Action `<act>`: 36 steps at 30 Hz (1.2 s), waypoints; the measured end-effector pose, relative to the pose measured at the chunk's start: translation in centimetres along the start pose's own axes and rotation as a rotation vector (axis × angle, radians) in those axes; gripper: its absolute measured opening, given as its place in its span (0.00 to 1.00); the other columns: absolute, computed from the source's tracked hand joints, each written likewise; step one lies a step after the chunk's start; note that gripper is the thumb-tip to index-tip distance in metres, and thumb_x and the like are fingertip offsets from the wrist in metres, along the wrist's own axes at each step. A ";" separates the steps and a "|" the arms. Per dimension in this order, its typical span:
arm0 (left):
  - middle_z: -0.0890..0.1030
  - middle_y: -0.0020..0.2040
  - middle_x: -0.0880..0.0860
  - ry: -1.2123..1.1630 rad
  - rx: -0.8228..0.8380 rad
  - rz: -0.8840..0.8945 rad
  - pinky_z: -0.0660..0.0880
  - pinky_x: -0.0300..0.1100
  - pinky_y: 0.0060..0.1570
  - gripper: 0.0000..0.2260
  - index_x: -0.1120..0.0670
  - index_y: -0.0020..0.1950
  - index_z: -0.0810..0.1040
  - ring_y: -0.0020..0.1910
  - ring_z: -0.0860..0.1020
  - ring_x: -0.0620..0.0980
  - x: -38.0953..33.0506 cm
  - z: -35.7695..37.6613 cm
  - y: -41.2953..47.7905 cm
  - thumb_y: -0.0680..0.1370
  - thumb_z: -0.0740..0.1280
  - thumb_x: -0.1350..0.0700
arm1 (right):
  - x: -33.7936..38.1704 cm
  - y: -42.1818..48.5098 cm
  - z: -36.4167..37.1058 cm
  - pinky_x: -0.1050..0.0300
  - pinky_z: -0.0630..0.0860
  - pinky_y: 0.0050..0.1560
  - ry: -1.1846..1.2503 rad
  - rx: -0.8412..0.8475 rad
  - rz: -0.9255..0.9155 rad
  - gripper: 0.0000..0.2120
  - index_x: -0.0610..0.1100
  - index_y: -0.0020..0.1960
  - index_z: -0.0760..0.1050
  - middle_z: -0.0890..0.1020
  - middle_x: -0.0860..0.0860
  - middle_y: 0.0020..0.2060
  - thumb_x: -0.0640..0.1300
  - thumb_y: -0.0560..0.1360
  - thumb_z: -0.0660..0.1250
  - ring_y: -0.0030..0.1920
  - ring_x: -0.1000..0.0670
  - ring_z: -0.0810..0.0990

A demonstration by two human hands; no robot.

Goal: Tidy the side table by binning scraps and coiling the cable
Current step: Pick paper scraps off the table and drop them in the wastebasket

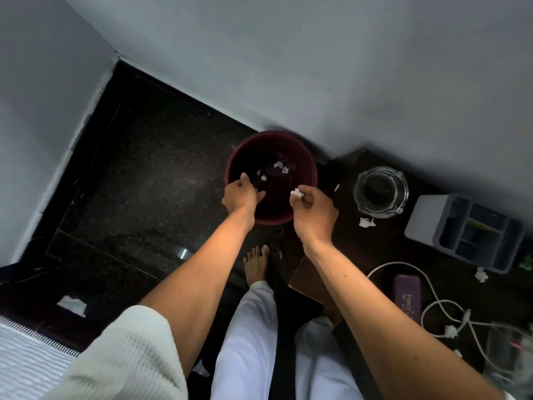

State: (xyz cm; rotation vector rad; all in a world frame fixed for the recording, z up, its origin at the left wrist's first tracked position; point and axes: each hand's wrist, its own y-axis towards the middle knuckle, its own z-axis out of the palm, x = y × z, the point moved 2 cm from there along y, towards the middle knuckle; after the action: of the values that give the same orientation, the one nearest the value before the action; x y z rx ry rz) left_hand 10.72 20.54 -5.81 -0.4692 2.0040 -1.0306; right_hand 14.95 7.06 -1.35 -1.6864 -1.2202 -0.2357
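Dropping the scrap cleanly is the step in hand, by my reading. Nearest, on the dark desk to the right, the white cable lies in loose loops, not yet coiled, around a purple case, with paper scraps among and beyond it; another scrap sits beside the glass ashtray. Farther out, the right hand pinches a white paper scrap between its fingers over the near rim of the maroon bin. The left hand hangs over the bin's left rim, fingers loosely curled; I cannot tell whether it holds anything. Best move the pinch toward the bin's centre before opening, since light paper drifts; a few pieces already lie inside.
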 end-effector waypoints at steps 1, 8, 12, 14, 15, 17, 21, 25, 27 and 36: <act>0.85 0.49 0.58 0.010 0.002 -0.009 0.84 0.41 0.45 0.16 0.51 0.41 0.77 0.38 0.86 0.49 0.0 -0.3 0.1 0.86 0.59 0.50 | 0.0 0.1 0.3 0.55 0.78 0.63 0.014 0.009 0.006 0.14 0.46 0.64 0.78 0.84 0.51 0.54 0.44 0.79 0.69 0.56 0.53 0.81; 0.85 0.51 0.59 -0.047 0.097 -0.007 0.84 0.44 0.51 0.14 0.60 0.61 0.80 0.48 0.87 0.52 1.5 -2.1 -2.1 0.86 0.61 0.52 | -0.4 -1.4 0.3 0.75 0.74 0.47 0.022 0.012 -0.014 0.13 0.44 0.62 0.78 0.83 0.51 0.52 0.41 0.78 0.70 0.51 0.57 0.81; 0.86 0.48 0.55 0.033 0.194 0.134 0.83 0.42 0.47 0.09 0.54 0.54 0.81 0.46 0.86 0.48 3.1 -1.2 -6.3 0.85 0.61 0.55 | -2.3 -3.4 -3.0 0.79 0.73 0.45 0.013 -0.121 -0.002 0.07 0.46 0.56 0.80 0.84 0.55 0.45 0.42 0.78 0.69 0.43 0.66 0.79; 0.86 0.45 0.53 0.078 0.265 0.191 0.82 0.40 0.44 0.09 0.52 0.50 0.81 0.42 0.85 0.47 4.2 0.1 -8.9 0.85 0.61 0.58 | -3.8 -4.2 -5.1 0.71 0.78 0.49 0.038 -0.250 0.068 0.06 0.47 0.54 0.80 0.84 0.55 0.44 0.44 0.78 0.70 0.42 0.65 0.80; 0.86 0.45 0.53 0.103 0.307 0.219 0.82 0.40 0.44 0.09 0.51 0.49 0.81 0.42 0.85 0.47 4.8 0.9 -10.1 0.84 0.62 0.59 | -4.5 -4.3 -6.2 0.66 0.79 0.50 0.064 -0.317 0.111 0.06 0.46 0.54 0.80 0.85 0.54 0.45 0.44 0.77 0.70 0.42 0.64 0.81; 0.85 0.45 0.50 0.160 0.390 0.279 0.83 0.40 0.45 0.10 0.48 0.48 0.80 0.43 0.85 0.46 5.9 2.6 -12.4 0.84 0.63 0.59 | -5.6 -4.4 -8.1 0.67 0.78 0.44 0.138 -0.424 0.198 0.08 0.46 0.55 0.79 0.85 0.51 0.47 0.45 0.77 0.71 0.42 0.62 0.81; 0.86 0.52 0.48 0.316 0.512 0.369 0.81 0.49 0.60 0.09 0.50 0.57 0.83 0.55 0.84 0.49 7.3 5.7 -15.2 0.83 0.63 0.57 | -6.8 -3.2 -10.5 0.79 0.70 0.32 0.219 -0.496 0.275 0.14 0.44 0.59 0.78 0.83 0.51 0.49 0.45 0.75 0.73 0.40 0.65 0.77; 0.84 0.62 0.53 0.456 0.487 0.433 0.72 0.49 0.70 0.13 0.54 0.65 0.81 0.67 0.78 0.53 7.2 7.6 -15.9 0.83 0.63 0.57 | -6.8 -1.7 -11.2 0.81 0.67 0.34 0.186 -0.427 0.230 0.16 0.44 0.61 0.78 0.84 0.50 0.51 0.46 0.76 0.73 0.44 0.58 0.79; 0.84 0.63 0.55 0.516 0.488 0.476 0.71 0.47 0.70 0.15 0.56 0.67 0.81 0.67 0.78 0.53 7.0 8.3 -15.9 0.82 0.62 0.61 | -6.8 -1.0 -11.3 0.82 0.67 0.36 0.145 -0.390 0.184 0.15 0.43 0.61 0.78 0.84 0.49 0.51 0.46 0.76 0.72 0.44 0.57 0.77; 0.88 0.54 0.56 0.575 0.535 0.446 0.77 0.46 0.65 0.16 0.58 0.60 0.85 0.57 0.85 0.51 7.1 8.9 -14.5 0.78 0.62 0.67 | -7.3 -0.2 -11.0 0.61 0.76 0.51 0.009 -0.295 0.148 0.07 0.44 0.54 0.83 0.86 0.47 0.49 0.43 0.78 0.69 0.53 0.48 0.83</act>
State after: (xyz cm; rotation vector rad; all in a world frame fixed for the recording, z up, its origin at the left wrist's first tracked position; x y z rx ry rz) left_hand 13.02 2.97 -0.65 0.5966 2.0435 -1.4381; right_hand 15.42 -6.10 -0.63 -2.0180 -1.0872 -0.3452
